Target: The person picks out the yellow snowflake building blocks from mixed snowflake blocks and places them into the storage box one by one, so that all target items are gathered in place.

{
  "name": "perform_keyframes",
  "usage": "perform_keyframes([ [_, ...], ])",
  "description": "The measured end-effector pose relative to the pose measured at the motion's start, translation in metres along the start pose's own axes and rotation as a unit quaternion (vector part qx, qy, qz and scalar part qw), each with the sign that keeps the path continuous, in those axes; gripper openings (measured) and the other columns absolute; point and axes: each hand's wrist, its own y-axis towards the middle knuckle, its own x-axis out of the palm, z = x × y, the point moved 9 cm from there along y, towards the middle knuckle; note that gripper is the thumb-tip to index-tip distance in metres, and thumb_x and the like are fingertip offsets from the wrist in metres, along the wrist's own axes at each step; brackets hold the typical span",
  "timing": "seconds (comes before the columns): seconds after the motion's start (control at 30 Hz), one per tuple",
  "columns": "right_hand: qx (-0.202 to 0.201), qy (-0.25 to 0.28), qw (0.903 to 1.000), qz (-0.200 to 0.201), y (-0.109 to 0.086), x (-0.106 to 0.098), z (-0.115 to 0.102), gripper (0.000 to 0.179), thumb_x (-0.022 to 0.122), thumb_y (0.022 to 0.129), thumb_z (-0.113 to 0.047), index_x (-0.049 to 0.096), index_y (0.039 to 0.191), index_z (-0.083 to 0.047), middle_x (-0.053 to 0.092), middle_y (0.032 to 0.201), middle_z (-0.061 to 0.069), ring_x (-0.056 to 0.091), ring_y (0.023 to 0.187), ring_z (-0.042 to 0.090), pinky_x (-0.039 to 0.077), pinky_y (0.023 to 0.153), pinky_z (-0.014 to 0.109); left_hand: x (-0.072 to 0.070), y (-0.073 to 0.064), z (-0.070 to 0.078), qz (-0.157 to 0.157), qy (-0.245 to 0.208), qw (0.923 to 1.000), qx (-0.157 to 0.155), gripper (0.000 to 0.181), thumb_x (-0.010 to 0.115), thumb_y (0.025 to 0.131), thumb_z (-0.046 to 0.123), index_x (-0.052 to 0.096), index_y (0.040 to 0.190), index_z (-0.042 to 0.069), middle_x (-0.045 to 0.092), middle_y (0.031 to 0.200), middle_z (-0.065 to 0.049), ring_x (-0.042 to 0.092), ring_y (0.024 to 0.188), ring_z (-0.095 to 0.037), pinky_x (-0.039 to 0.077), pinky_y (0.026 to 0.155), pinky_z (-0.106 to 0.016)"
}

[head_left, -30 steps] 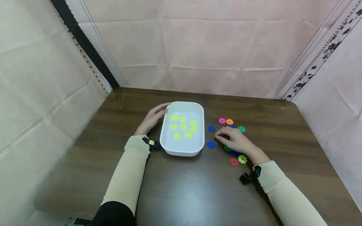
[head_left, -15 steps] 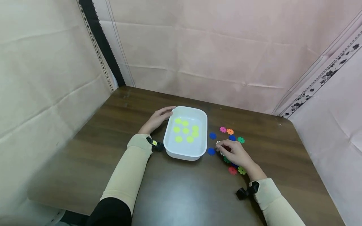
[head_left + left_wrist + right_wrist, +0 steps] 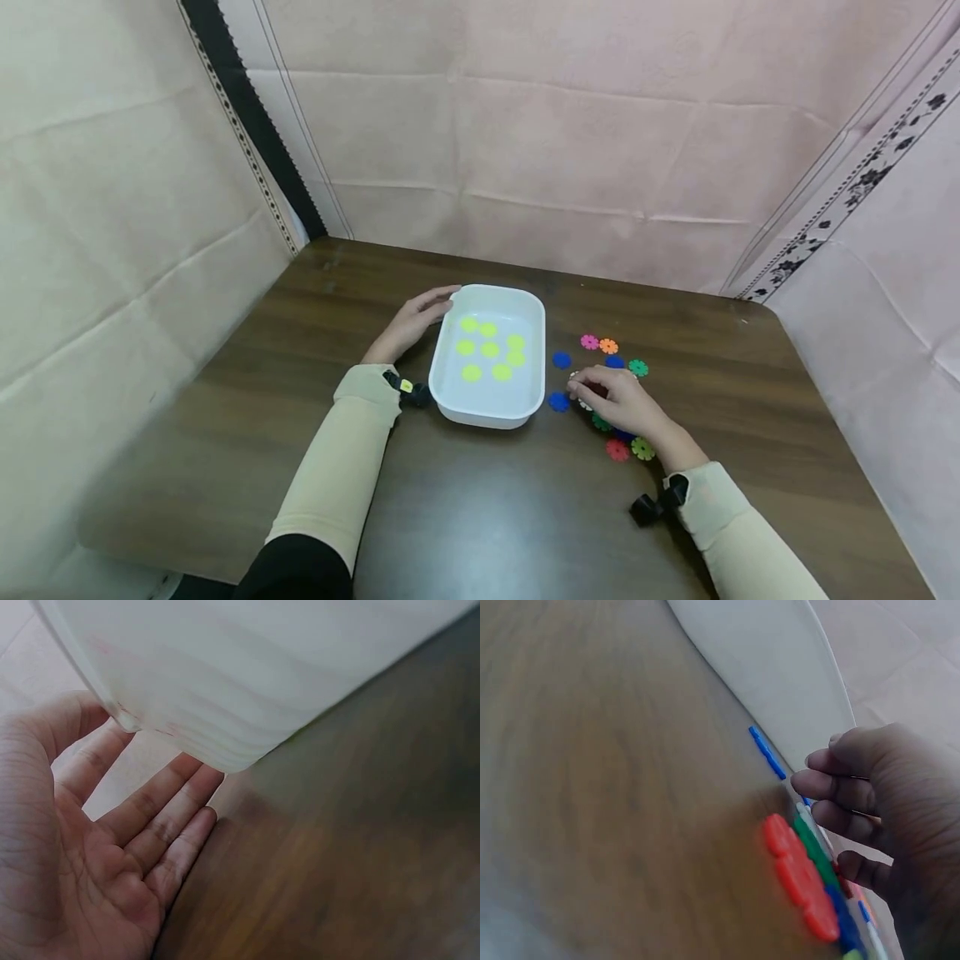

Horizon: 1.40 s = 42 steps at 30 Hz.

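My left hand [image 3: 412,323] rests at the far left corner of a white plastic tray [image 3: 489,410]. In the left wrist view, its thumb and index finger reach the tray's rim while the other fingers lie extended below. Several yellow discs [image 3: 490,349] lie spread inside the tray. To the tray's right, my right hand [image 3: 618,396] is over scattered flower-shaped plastic discs, fingers loosely bent. Nothing shows between its fingertips in the right wrist view. Its fingertips are close to a blue disc [image 3: 558,402]. White and green discs [image 3: 601,422] are partly hidden under the hand.
Pink [image 3: 589,342], orange [image 3: 608,346] and green [image 3: 638,367] discs lie beyond my right hand. A red disc [image 3: 617,450] and a yellow-green disc [image 3: 642,448] lie nearer. The brown wooden table [image 3: 465,508] meets pale cloth walls [image 3: 570,167] behind and at both sides.
The head view has shifted, so everything sits slightly lower in it. My right hand stays over the discs with only slight movement. My left hand remains at the tray's corner.
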Motion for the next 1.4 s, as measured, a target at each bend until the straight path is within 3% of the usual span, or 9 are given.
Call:
perform_keyframes([
  [0.23, -0.001, 0.001, 1.0000, 0.003, 0.021, -0.007, -0.018, 0.008, 0.068, 0.097, -0.013, 0.074, 0.102, -0.011, 0.073, 0.088, -0.001, 0.054, 0.066, 0.009, 0.048, 0.054, 0.025, 0.001, 0.000, -0.002, 0.002, -0.003, 0.9999, 0.011, 0.044, 0.059, 0.101, 0.044, 0.056, 0.143, 0.032, 0.053, 0.146, 0.003, 0.051, 0.133, -0.018, 0.040, 0.112, -0.042],
  [0.3, -0.001, 0.005, 1.0000, 0.001, 0.029, -0.005, -0.027, 0.009, 0.069, 0.097, -0.016, 0.074, 0.103, -0.012, 0.073, 0.090, -0.002, 0.056, 0.069, 0.009, 0.051, 0.057, 0.025, 0.003, -0.002, -0.003, 0.001, -0.007, 0.9999, 0.012, 0.044, 0.059, 0.101, 0.044, 0.056, 0.143, 0.031, 0.055, 0.143, 0.002, 0.052, 0.132, -0.019, 0.041, 0.112, -0.043],
  [0.57, -0.058, -0.005, 0.9983, 0.008, 0.051, 0.004, -0.055, 0.010, 0.070, 0.095, -0.012, 0.073, 0.105, -0.010, 0.071, 0.097, -0.006, 0.060, 0.076, 0.009, 0.055, 0.065, 0.027, 0.009, -0.002, -0.005, -0.001, -0.014, 0.9998, 0.011, 0.043, 0.058, 0.101, 0.046, 0.057, 0.142, 0.032, 0.055, 0.142, 0.004, 0.053, 0.129, -0.017, 0.043, 0.110, -0.041],
  [0.7, -0.024, -0.017, 0.9996, -0.001, 0.050, -0.001, -0.046, 0.012, 0.070, 0.096, -0.019, 0.073, 0.107, -0.015, 0.071, 0.099, -0.009, 0.059, 0.077, 0.008, 0.055, 0.065, 0.027, 0.008, 0.001, -0.003, -0.001, -0.015, 0.9998, 0.015, 0.043, 0.059, 0.100, 0.046, 0.058, 0.141, 0.033, 0.055, 0.142, 0.005, 0.054, 0.128, -0.016, 0.043, 0.110, -0.041],
  [0.87, 0.009, -0.005, 0.9995, -0.029, 0.031, -0.012, -0.028, 0.011, 0.069, 0.097, -0.018, 0.073, 0.106, -0.012, 0.071, 0.093, -0.005, 0.058, 0.071, 0.011, 0.054, 0.060, 0.027, 0.008, 0.003, -0.002, 0.002, -0.017, 0.9997, 0.015, 0.043, 0.059, 0.100, 0.046, 0.057, 0.142, 0.033, 0.055, 0.143, 0.005, 0.053, 0.129, -0.016, 0.043, 0.110, -0.041],
  [1.0, 0.020, 0.004, 0.9967, -0.078, 0.006, -0.023, -0.018, 0.006, 0.071, 0.096, -0.016, 0.072, 0.101, -0.012, 0.070, 0.085, -0.001, 0.054, 0.062, 0.013, 0.050, 0.054, 0.026, 0.007, 0.002, -0.003, 0.003, -0.016, 0.9998, 0.010, 0.042, 0.059, 0.101, 0.044, 0.058, 0.141, 0.032, 0.055, 0.142, 0.004, 0.054, 0.129, -0.017, 0.043, 0.110, -0.040],
  [1.17, 0.114, -0.021, 0.9832, -0.141, -0.031, -0.043, 0.002, 0.012, 0.076, 0.092, -0.026, 0.070, 0.100, -0.018, 0.067, 0.086, -0.007, 0.058, 0.071, 0.013, 0.052, 0.062, 0.027, 0.003, 0.002, -0.002, 0.004, -0.012, 0.9999, 0.009, 0.044, 0.058, 0.101, 0.045, 0.057, 0.143, 0.031, 0.054, 0.144, 0.002, 0.052, 0.131, -0.018, 0.041, 0.111, -0.040],
  [1.27, 0.174, -0.066, 0.9723, -0.141, -0.051, -0.057, 0.016, 0.026, 0.080, 0.087, -0.033, 0.069, 0.101, -0.015, 0.065, 0.088, -0.005, 0.058, 0.079, 0.015, 0.053, 0.069, 0.029, 0.001, 0.001, 0.000, 0.005, -0.008, 0.9999, 0.009, 0.045, 0.057, 0.101, 0.045, 0.056, 0.144, 0.030, 0.054, 0.143, 0.001, 0.051, 0.132, -0.019, 0.040, 0.112, -0.041],
  [1.4, 0.201, -0.114, 0.9644, -0.128, -0.066, -0.063, 0.028, 0.036, 0.082, 0.084, -0.039, 0.066, 0.101, -0.011, 0.062, 0.090, -0.003, 0.056, 0.082, 0.015, 0.052, 0.071, 0.030, -0.001, 0.000, -0.001, 0.007, -0.008, 0.9999, 0.003, 0.045, 0.057, 0.102, 0.044, 0.055, 0.144, 0.029, 0.055, 0.143, -0.001, 0.051, 0.132, -0.021, 0.039, 0.113, -0.043],
])
